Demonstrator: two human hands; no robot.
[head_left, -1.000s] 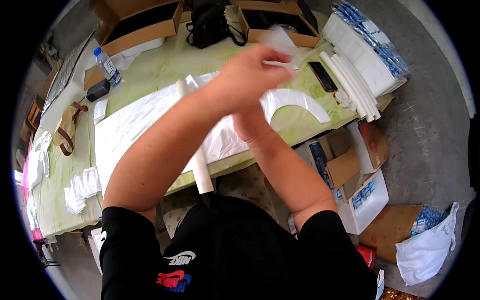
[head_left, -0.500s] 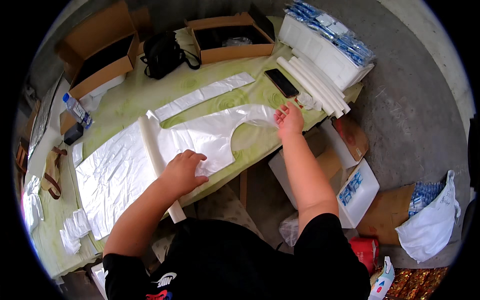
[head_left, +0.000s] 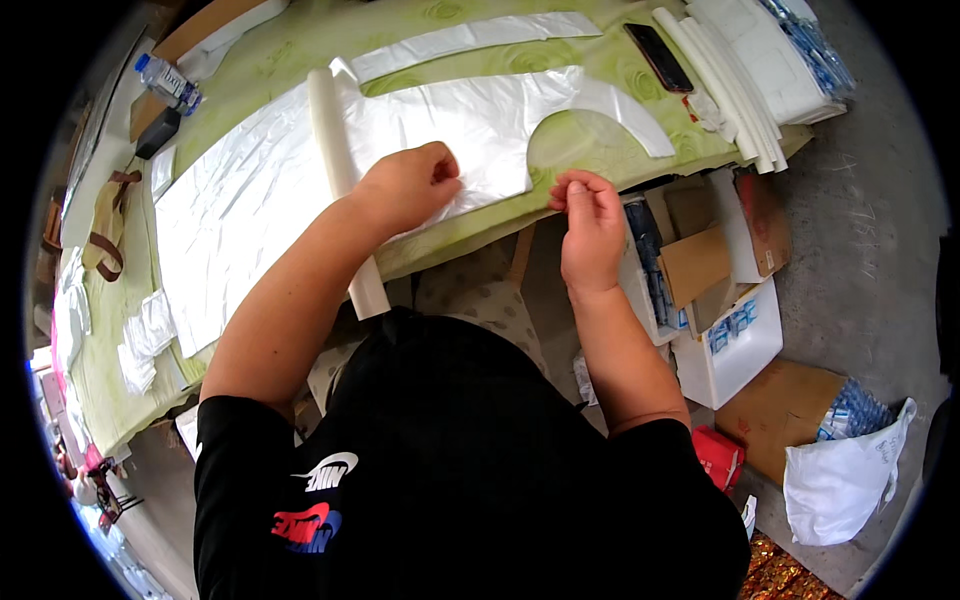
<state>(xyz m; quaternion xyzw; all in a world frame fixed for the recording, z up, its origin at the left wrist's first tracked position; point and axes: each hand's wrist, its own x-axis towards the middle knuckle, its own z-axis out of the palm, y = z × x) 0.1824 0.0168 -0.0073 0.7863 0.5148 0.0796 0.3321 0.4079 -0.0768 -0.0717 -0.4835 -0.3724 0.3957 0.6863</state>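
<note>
A thin white plastic apron [head_left: 465, 115] lies spread on the table, with a curved strap at its right end and a long straight strip above it. Across it lies a slim white roll [head_left: 333, 140], its near end past the table edge. My left hand [head_left: 405, 188] is over the apron's near part, right of the roll, fingers curled in; what they hold, if anything, is hidden. Just off the apron's right corner, by the table's front edge, my right hand [head_left: 590, 230] has its thumb and bent fingers together; nothing I can name shows in them.
Several white rolls [head_left: 722, 90] and a dark phone [head_left: 658, 58] lie at the far right beside a white foam box [head_left: 770, 60]. A water bottle [head_left: 168, 84] stands at the far left. Open boxes [head_left: 735, 340] and a white bag [head_left: 845, 480] crowd the floor to the right.
My right hand has left the curved strap and come down toward the table edge. My left hand's fingers have gone from spread to curled. The view has shifted nearer my body.
</note>
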